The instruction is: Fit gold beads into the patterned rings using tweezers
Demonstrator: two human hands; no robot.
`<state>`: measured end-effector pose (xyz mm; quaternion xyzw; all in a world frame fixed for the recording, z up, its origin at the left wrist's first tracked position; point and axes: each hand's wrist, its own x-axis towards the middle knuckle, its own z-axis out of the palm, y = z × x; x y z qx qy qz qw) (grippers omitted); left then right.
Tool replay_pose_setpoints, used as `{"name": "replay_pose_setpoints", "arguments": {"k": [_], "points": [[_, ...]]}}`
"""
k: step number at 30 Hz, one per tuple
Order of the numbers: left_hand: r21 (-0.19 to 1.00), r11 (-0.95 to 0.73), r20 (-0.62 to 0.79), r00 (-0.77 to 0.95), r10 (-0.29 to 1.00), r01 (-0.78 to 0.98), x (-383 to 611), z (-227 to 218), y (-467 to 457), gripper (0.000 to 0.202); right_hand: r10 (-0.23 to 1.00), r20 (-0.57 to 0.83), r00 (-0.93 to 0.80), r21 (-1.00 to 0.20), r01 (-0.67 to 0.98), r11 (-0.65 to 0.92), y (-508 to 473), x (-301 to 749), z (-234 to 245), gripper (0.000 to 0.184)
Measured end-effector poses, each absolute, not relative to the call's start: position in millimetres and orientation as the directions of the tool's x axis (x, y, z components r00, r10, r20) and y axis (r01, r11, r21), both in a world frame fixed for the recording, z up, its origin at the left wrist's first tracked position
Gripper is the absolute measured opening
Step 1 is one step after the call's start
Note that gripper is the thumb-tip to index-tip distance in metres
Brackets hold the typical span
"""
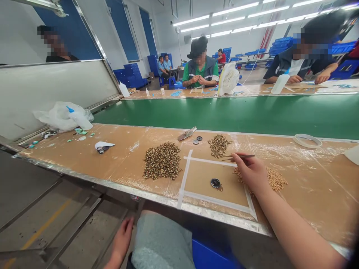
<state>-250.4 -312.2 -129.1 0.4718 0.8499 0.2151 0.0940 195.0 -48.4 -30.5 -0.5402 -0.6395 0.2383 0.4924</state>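
My right hand (251, 172) pinches a pair of dark tweezers (247, 155), whose tips point left beside a small pile of brass-coloured pieces (218, 145). Under that hand spreads a heap of tan bead-like pieces (276, 179), partly hidden by my wrist. Inside a white-taped square (182, 189) lies a small round black dish (215, 183) with a shiny dark content and a brown spot next to it. Left of the tape sits a larger heap of gold-and-dark pieces (162, 161). Low beside my knee, my left hand (123, 237) hangs with its fingers extended, holding nothing.
Two small discs (197, 140) and a flat metal-looking piece (187, 133) lie behind the square. A tape roll (307, 141) is at right. Crumpled white paper (104, 147) and a bottle (80, 118) sit left. Beyond runs a green belt (224, 112); people sit across it.
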Motion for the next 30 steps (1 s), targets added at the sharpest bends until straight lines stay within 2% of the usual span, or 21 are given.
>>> {"name": "replay_pose_setpoints", "arguments": {"k": [3,5,7,9,11,16,21,27,30], "points": [[0.54,0.168,0.202,-0.32,0.926,0.825,-255,-100,-311,0.03,0.911,0.411,0.011,-0.804,0.476,0.357,-49,193,-30,0.041],[0.492,-0.083,0.279,-0.067,0.958,0.867,-240,-62,-293,0.019,0.905,0.425,-0.008,-0.792,0.481,0.376,-50,191,-29,0.04],[0.405,-0.206,0.331,0.067,0.941,0.891,-213,-24,-264,0.014,0.895,0.446,-0.021,-0.782,0.476,0.402,-52,190,-27,0.039],[0.31,-0.229,0.354,0.112,0.928,0.923,-181,5,-228,0.019,0.879,0.475,-0.032,-0.769,0.47,0.433,-54,189,-25,0.037],[0.245,-0.239,0.307,0.159,0.938,0.94,-155,21,-190,0.024,0.869,0.494,-0.029,-0.763,0.464,0.449,-55,189,-23,0.036],[0.15,-0.227,0.135,0.207,0.969,0.962,-132,27,-120,0.023,0.865,0.501,0.027,-0.775,0.459,0.435,-50,195,-24,0.041],[0.14,-0.169,-0.004,0.171,0.985,0.976,-140,26,-96,0.017,0.842,0.539,0.009,-0.736,0.491,0.465,-41,200,-26,0.043],[0.09,-0.215,-0.04,0.219,0.975,0.973,-139,32,-94,0.014,0.831,0.552,-0.071,-0.695,0.511,0.506,-34,198,-27,0.048],[0.151,-0.27,-0.009,0.274,0.962,0.951,-128,36,-91,0.016,0.836,0.539,-0.107,-0.693,0.507,0.512,-31,195,-28,0.049]]}}
